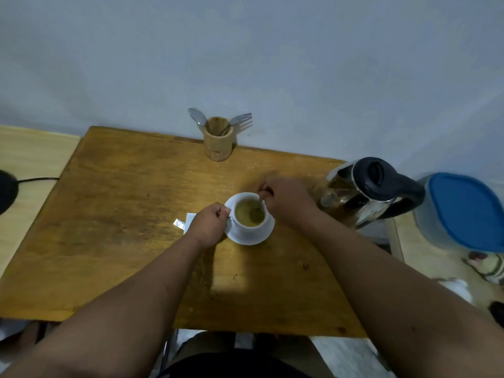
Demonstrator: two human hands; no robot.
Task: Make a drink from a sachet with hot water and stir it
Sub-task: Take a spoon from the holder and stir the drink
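A white cup (249,229) full of yellow-brown drink stands on a white saucer (261,237) in the middle of the wooden table (122,214). My left hand (208,225) grips the cup's handle on its left side. My right hand (286,199) pinches the top of a metal spoon (257,207) whose bowl dips into the drink. A torn white sachet (184,222) lies on the table just left of my left hand, partly hidden by it. A steel kettle (365,190) with a black lid and handle stands at the table's right edge.
A wooden holder (218,140) with a spoon and a fork stands at the table's far edge against the wall. A blue-lidded container (463,211) sits right of the kettle. A black object with a cable (5,192) lies at the far left.
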